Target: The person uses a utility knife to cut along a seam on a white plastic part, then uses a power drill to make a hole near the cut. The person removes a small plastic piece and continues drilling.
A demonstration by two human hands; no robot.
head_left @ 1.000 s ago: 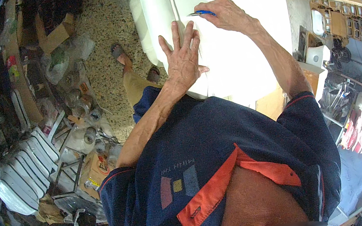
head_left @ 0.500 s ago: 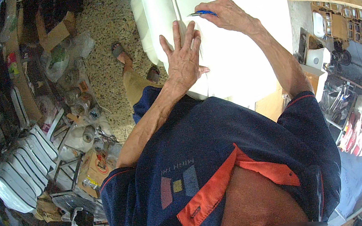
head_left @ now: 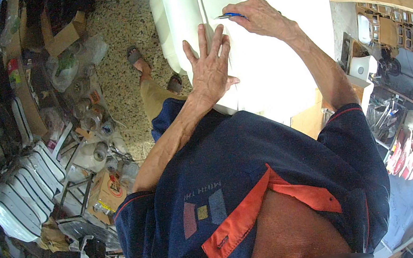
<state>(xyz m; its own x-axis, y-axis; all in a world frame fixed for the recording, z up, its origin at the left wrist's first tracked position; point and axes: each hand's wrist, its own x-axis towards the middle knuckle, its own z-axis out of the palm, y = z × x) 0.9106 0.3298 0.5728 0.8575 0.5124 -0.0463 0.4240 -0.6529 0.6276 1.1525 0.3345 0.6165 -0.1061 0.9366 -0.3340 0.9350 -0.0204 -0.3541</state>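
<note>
The left hand (head_left: pixel 210 69) lies flat, fingers spread, on the large white moulded plastic panel (head_left: pixel 268 38) near its left edge; the right hand (head_left: pixel 259 17) pinches a slim blue pen (head_left: pixel 229 15), tip touching the panel.

A brown cardboard box (head_left: pixel 104 195) stands on the floor at lower left, just beside a metal frame. One face carries a white label with red and dark print.

An open cardboard box (head_left: pixel 64 37) lies at upper left on the speckled floor, flaps raised, plain brown with no visible label.

A clear plastic bag (head_left: pixel 69 64) sits just below the open box, crumpled, with green contents showing through.

A small package (head_left: pixel 12 67) with red and green colouring stands at the far left edge among stacked items; its shape is too small to tell.

No screens or signs are visible.
</note>
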